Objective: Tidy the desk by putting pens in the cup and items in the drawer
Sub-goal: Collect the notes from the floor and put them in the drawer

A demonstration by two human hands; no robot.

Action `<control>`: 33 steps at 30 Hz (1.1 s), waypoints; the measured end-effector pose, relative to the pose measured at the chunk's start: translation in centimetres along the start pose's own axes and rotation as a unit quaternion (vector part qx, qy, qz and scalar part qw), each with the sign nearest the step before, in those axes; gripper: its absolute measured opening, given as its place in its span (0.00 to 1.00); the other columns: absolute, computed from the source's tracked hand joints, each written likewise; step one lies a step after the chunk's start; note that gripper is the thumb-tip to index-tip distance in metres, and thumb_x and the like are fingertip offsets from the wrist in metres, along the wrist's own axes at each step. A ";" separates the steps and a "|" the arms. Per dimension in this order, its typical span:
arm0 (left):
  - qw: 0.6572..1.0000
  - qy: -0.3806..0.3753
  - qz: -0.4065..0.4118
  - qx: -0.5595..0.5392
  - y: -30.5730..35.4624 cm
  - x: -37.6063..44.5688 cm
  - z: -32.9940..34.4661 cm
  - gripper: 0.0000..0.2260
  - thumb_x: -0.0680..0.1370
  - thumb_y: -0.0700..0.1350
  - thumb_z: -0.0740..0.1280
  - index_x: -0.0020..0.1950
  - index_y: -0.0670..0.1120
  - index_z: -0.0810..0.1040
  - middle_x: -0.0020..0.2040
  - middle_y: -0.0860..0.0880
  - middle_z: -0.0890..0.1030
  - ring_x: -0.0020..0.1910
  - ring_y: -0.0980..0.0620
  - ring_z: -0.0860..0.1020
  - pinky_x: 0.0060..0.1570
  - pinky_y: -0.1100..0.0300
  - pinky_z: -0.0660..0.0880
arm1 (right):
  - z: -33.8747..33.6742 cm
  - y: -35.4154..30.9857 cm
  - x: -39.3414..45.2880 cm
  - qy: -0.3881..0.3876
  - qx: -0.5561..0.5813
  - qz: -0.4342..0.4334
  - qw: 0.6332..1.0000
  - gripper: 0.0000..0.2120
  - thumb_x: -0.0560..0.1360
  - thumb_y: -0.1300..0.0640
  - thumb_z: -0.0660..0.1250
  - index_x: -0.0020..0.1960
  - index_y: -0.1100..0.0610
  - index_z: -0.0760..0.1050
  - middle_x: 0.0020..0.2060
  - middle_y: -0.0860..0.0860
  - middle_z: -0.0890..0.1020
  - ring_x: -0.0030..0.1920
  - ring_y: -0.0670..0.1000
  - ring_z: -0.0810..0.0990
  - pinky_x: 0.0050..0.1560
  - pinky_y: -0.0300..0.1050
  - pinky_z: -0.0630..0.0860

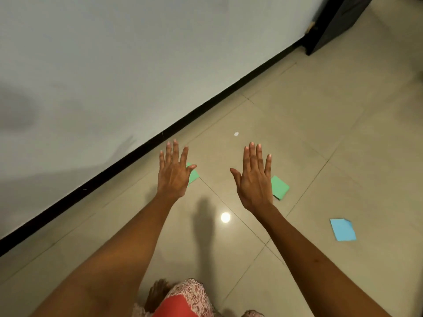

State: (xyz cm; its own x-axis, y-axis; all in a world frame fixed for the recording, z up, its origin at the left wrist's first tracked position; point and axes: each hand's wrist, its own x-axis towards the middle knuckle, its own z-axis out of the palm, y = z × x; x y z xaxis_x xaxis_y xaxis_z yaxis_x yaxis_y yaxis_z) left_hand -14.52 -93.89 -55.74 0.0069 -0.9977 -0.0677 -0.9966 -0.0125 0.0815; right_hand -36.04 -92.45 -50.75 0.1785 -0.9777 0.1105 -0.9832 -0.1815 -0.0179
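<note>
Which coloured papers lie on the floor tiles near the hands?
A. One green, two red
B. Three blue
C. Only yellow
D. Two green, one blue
D: one green paper shows beside the left hand, another green paper beside the right hand, and a blue paper farther right.

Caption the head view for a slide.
Both hands, left hand and right hand, spread open above a tiled floor scattered with green and blue paper notes.

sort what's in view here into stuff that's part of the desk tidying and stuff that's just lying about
Part of the job:
left hand, open, holding nothing
right hand, open, holding nothing
No pens, cup or drawer in view.

Just lying about on the tiled floor:
two green paper squares
blue paper square
small white scrap
dark furniture by the wall
</note>
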 end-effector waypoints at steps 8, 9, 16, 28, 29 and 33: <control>0.994 0.034 -0.049 -0.089 -0.7 6.6 16.9 0.29 0.81 0.54 0.56 0.78 0.46 0.50 0.78 0.38 0.46 0.77 0.40 0.44 0.75 0.47 0.43 | 18.1 2.5 -0.6 0.027 -0.041 -0.038 0.998 0.30 0.82 0.45 0.46 0.76 0.64 0.53 0.76 0.60 0.56 0.77 0.59 0.50 0.75 0.59 0.45; 0.991 0.030 -0.070 -0.112 -1.2 7.5 18.6 0.29 0.81 0.54 0.57 0.78 0.45 0.51 0.78 0.39 0.47 0.77 0.40 0.45 0.75 0.47 0.43 | 19.8 2.8 -0.6 0.026 -0.049 -0.043 0.998 0.30 0.82 0.45 0.46 0.76 0.64 0.52 0.76 0.60 0.55 0.77 0.59 0.50 0.75 0.59 0.44; 0.974 -0.082 -0.134 -0.163 -2.3 11.2 27.2 0.44 0.69 0.57 0.73 0.77 0.45 0.53 0.75 0.38 0.56 0.73 0.37 0.56 0.72 0.45 0.56 | 26.8 5.4 -0.4 0.041 -0.050 -0.055 0.996 0.32 0.81 0.43 0.43 0.77 0.63 0.52 0.77 0.59 0.55 0.77 0.58 0.48 0.76 0.58 0.44; 0.970 -0.125 -0.202 -0.045 -2.6 12.3 28.5 0.48 0.58 0.62 0.79 0.69 0.45 0.62 0.66 0.38 0.66 0.65 0.40 0.63 0.61 0.50 0.65 | 28.2 8.7 -0.4 0.003 -0.090 -0.059 0.994 0.31 0.82 0.44 0.46 0.77 0.62 0.48 0.77 0.58 0.51 0.78 0.58 0.44 0.76 0.58 0.40; 0.968 -0.130 -0.214 -0.032 -2.7 12.3 28.3 0.49 0.56 0.63 0.79 0.69 0.44 0.63 0.66 0.38 0.66 0.65 0.41 0.63 0.60 0.51 0.64 | 28.2 8.8 -0.4 0.000 -0.093 -0.062 0.994 0.31 0.82 0.44 0.46 0.77 0.63 0.48 0.77 0.59 0.51 0.78 0.58 0.45 0.76 0.58 0.41; 0.980 -0.091 -0.176 -0.007 -1.9 12.9 27.0 0.34 0.61 0.59 0.78 0.60 0.45 0.73 0.60 0.42 0.75 0.63 0.42 0.64 0.53 0.54 0.62 | 28.9 8.8 -0.3 0.004 -0.122 -0.105 0.987 0.32 0.81 0.44 0.52 0.76 0.65 0.55 0.75 0.61 0.59 0.76 0.61 0.54 0.75 0.61 0.48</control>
State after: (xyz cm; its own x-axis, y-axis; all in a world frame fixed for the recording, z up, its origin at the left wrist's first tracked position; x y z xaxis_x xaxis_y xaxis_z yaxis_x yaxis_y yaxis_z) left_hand -14.76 -104.96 -83.62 0.3338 -0.9028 -0.2711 -0.9340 -0.3556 0.0342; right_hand -43.65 -96.78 -79.70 0.3795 -0.9204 0.0942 -0.9046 -0.3477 0.2466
